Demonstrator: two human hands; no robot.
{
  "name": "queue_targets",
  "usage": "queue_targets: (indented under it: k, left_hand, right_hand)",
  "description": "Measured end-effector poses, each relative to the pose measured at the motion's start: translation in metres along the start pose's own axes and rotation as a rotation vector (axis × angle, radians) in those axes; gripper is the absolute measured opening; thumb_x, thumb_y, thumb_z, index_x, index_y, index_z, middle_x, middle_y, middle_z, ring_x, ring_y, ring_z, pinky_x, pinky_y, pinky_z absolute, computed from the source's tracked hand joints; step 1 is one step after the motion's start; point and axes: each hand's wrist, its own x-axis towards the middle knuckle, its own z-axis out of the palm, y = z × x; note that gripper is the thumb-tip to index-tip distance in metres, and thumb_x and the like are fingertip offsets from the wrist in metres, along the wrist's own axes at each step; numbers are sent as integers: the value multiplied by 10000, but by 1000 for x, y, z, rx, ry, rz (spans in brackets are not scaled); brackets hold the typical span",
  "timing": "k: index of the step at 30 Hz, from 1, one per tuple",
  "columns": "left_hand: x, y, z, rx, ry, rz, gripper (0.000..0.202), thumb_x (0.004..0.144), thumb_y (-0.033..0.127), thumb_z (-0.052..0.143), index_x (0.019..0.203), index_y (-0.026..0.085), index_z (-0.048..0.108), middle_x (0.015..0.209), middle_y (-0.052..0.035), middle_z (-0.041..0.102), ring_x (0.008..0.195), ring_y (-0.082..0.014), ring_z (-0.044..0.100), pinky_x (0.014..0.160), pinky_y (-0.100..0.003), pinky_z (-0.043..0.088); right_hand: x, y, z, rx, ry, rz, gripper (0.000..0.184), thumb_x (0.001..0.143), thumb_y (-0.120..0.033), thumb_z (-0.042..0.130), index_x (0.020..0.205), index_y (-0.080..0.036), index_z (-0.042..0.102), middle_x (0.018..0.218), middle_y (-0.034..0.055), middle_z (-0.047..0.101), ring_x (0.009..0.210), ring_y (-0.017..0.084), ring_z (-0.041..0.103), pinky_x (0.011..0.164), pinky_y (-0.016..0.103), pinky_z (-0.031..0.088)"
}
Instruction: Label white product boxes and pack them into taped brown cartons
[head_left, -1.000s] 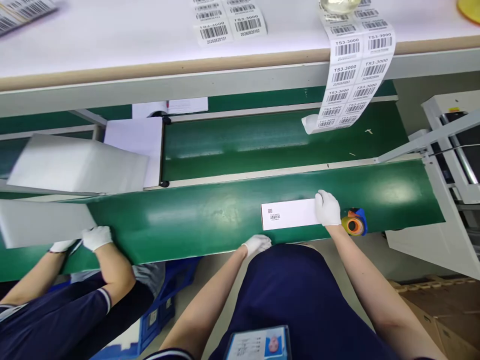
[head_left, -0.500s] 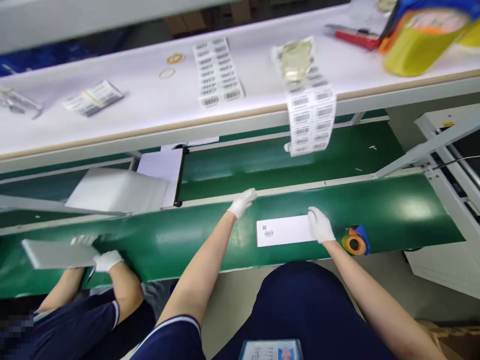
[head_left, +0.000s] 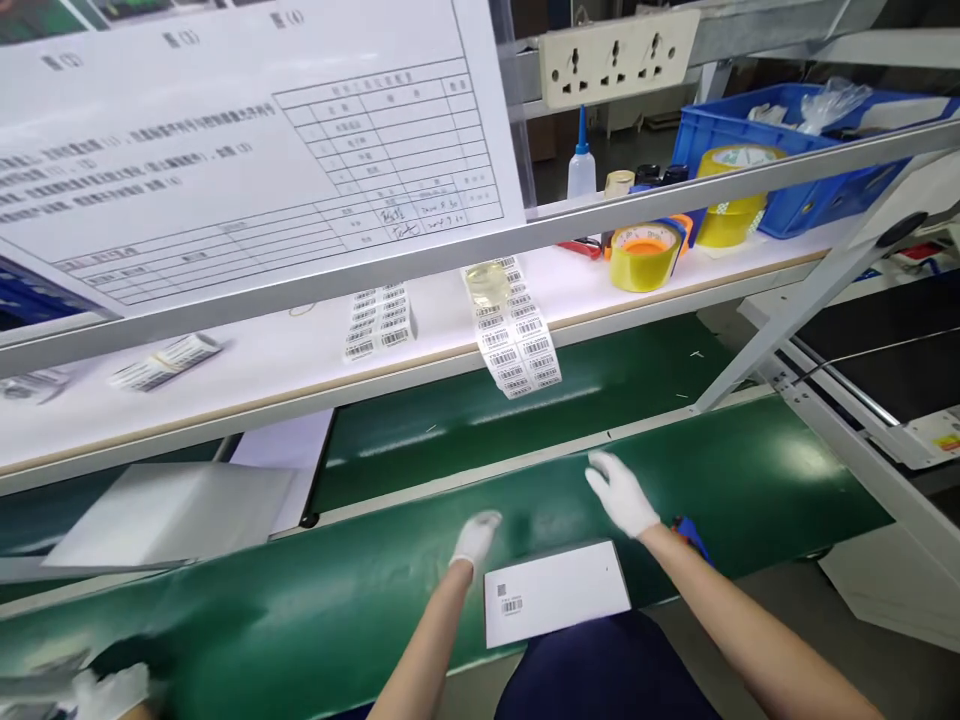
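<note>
A flat white box (head_left: pixel 556 597) with a small barcode label lies on the green belt right in front of me, at the edge near my body. My left hand (head_left: pixel 475 538), in a white glove and slightly blurred, hovers just beyond the box's left end, holding nothing. Past the box's far right corner is my right hand (head_left: pixel 622 496), gloved as well, with thumb and fingers apart and empty. Partly hidden behind my right forearm, a blue tape dispenser (head_left: pixel 691 538) sits on the belt.
Barcode label sheets (head_left: pixel 517 345) hang over the edge of the white shelf (head_left: pixel 439 315). Tape rolls (head_left: pixel 643 258) and a blue crate (head_left: pixel 802 150) stand at its right. A printed sheet (head_left: pixel 225 150) covers the upper left. A co-worker's gloved hand (head_left: pixel 112 690) shows at lower left.
My right hand has come off the box's right end and moved to its far side. My left hand has come closer to the box. The view has tilted upward.
</note>
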Motion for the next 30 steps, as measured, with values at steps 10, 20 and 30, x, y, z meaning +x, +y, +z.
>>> queue_targets:
  k: [10,20,30]
  left_hand:
    - [-18,199,6,-176,187,652,939,885,433,776,1664,269,278,1664,-124,412,1524,-319,420,1270,-483,350]
    - [-61,235,35,6,135,656,537,831,226,760,1360,216,675,1435,-62,667,1379,-329,583,1217,-468,439]
    - [-69,251,31,-9,121,623,337,843,297,770,1161,185,757,1241,-69,772,1175,-257,720,1091,-404,556]
  right_hand:
    - [105,-109,-25,206,-144,-220,591,833,-181,571,1423,-220,549,1221,61,738,1120,201,693,1051,396,553]
    - [51,-129,-57,310,-33,-218,407,900,-278,654,1300,-235,597,1079,51,749,956,192,711,911,365,604]
    - [54,-147,-66,40,133,-578,246,1013,-264,590,1190,-252,761,1139,44,761,1000,183,713,905,334,599]
